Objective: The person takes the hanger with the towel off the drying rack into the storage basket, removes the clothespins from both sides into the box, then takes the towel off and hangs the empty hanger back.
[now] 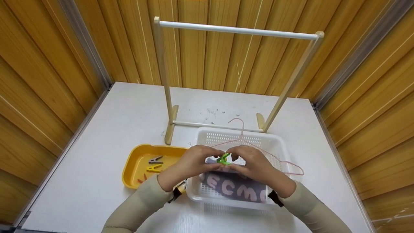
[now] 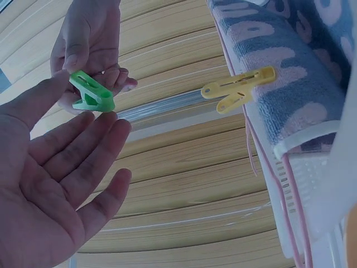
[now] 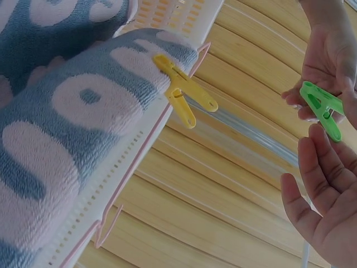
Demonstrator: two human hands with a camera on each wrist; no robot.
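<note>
In the middle of the head view, a green clothespin (image 1: 223,159) is pinched between the fingertips of my left hand (image 1: 199,158) and my right hand (image 1: 250,158). Its two handle legs are spread apart. Beneath both hands lies a blue-grey towel (image 1: 233,186) with pale pink letters, draped over a pink hanger (image 1: 275,157). A yellow clothespin (image 2: 240,86) grips the towel's edge at the hanger in the left wrist view. The same yellow clothespin (image 3: 184,89) shows in the right wrist view. Towel and hanger rest on a white basket (image 1: 233,204).
Beside the basket on the left stands a yellow tray (image 1: 127,171) holding several clothespins, among them a grey clothespin (image 1: 156,160) and a yellow one. My left forearm covers part of it. Behind the basket rises a rack with a white top bar (image 1: 239,30) and wooden posts.
</note>
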